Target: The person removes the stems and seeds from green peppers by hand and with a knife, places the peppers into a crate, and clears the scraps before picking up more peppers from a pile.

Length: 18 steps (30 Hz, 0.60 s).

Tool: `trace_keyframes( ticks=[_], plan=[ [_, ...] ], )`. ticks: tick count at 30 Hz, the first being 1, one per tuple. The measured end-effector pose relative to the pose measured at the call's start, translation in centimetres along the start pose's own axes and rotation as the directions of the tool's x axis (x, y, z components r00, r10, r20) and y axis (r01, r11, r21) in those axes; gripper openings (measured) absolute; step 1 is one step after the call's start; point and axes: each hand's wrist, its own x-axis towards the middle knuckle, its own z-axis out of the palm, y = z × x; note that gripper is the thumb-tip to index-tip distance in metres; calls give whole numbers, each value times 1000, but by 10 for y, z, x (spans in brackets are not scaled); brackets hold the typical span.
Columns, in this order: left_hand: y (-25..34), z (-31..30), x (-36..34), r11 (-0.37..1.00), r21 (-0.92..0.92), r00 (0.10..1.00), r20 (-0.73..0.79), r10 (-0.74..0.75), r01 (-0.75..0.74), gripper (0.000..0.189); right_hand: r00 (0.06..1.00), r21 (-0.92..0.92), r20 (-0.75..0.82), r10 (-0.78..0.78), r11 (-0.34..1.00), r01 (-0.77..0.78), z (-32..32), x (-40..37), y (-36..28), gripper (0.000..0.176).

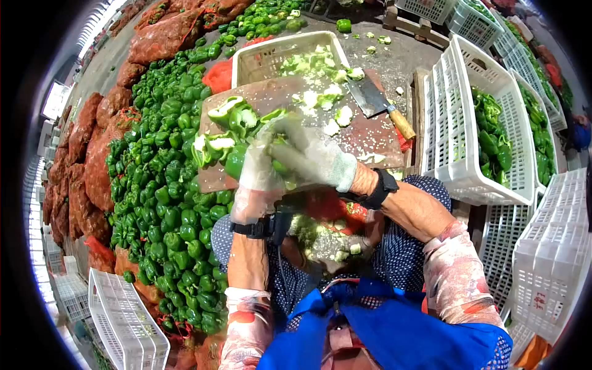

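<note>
My left hand (256, 169), in a pale glove, is closed around a green bell pepper (281, 168), seen only in part between the hands. My right hand (314, 154), also gloved, presses in from the other side; motion smears its fingers. Both are above a brown cutting board (370, 137). Cut pepper halves (237, 117) with pale insides lie by my left hand. Pale pepper cores (324, 97) and scattered seeds are on the board's far part. A cleaver (367, 97) with a wooden handle rests at the right edge of the board.
A cream tub (256, 61) holding cores stands behind the board. Whole green peppers (172, 142) form a big heap at left, beside red mesh sacks (98, 154). On the right, a white crate (450, 117) contains cut peppers, and more crates (549, 259) are stacked nearby.
</note>
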Motion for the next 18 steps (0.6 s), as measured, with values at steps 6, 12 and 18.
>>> trace_keyframes(
  ticks=[6, 12, 18],
  plan=[
    [3, 4, 7, 995, 52, 990, -116, 86, -80, 44, 994, 203, -64, 86, 977, -71, -14, 6, 3, 53],
    [14, -2, 5, 978, 18, 976, 74, 205, -207, 45, 842, 822, 252, 477, 353, -447, -44, 25, -13, 40],
    [20, 0, -2, 959, -58, 960, 15, 278, -277, 48, 982, 140, 86, 169, 974, -180, -53, 12, 29, 39]
  ],
)
